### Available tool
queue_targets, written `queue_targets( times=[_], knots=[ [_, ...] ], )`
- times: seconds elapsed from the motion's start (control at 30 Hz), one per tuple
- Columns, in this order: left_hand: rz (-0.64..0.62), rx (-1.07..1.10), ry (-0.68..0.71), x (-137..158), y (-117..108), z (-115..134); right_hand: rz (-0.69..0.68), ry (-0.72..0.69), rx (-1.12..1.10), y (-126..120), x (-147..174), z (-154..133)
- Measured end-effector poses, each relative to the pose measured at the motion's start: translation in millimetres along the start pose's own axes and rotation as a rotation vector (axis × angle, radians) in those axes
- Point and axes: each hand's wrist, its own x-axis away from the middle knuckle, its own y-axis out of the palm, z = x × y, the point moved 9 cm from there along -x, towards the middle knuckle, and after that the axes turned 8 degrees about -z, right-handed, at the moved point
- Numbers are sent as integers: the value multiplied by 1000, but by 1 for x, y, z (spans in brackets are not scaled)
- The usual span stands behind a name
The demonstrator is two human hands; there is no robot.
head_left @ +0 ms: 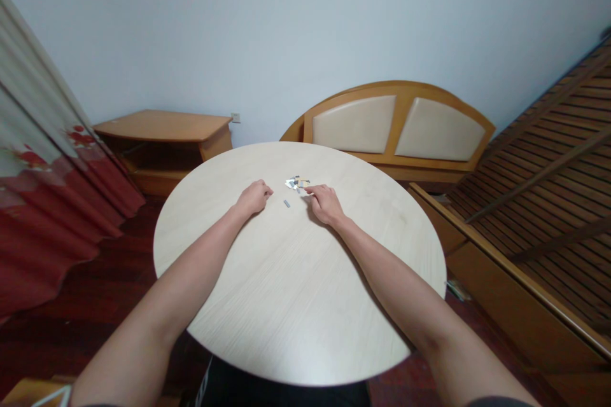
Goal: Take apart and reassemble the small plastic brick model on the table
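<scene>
On the pale round table [286,305] lies a small heap of little pieces [296,182], grey, white and yellow, like building bricks; their exact shapes are too small to make out. A narrow grey piece [286,203] rests apart, nearer to me. My left hand [254,198] leans on the tabletop left of the heap, fingers curled together, and whatever they may hold is hidden. From the right, my right hand [326,205] reaches to the heap's near right edge. Its index finger is stretched out at the pieces, with the other fingers loosely bent.
A low wooden cabinet [165,125] stands behind the table at left, beside a red and white curtain [71,203]. A padded headboard [398,92] is against the wall. Along the right runs a wooden bed frame [506,267], with slats [548,159] leaning above it.
</scene>
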Motion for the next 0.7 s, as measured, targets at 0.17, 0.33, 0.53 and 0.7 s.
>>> queue_targets(
  times=[0.17, 0.33, 0.53, 0.7],
  knots=[
    [-43, -16, -117, 2, -5, -11, -9, 21, 21, -1, 0, -1],
    [38, 143, -113, 8, -15, -7, -12, 3, 38, -3, 0, -8],
    [106, 461, 116, 18, -20, 37, -35, -147, -37, 1, 4, -38],
    [93, 618, 195, 23, -13, 61, -30, -221, -51, 4, 5, -53]
  ],
)
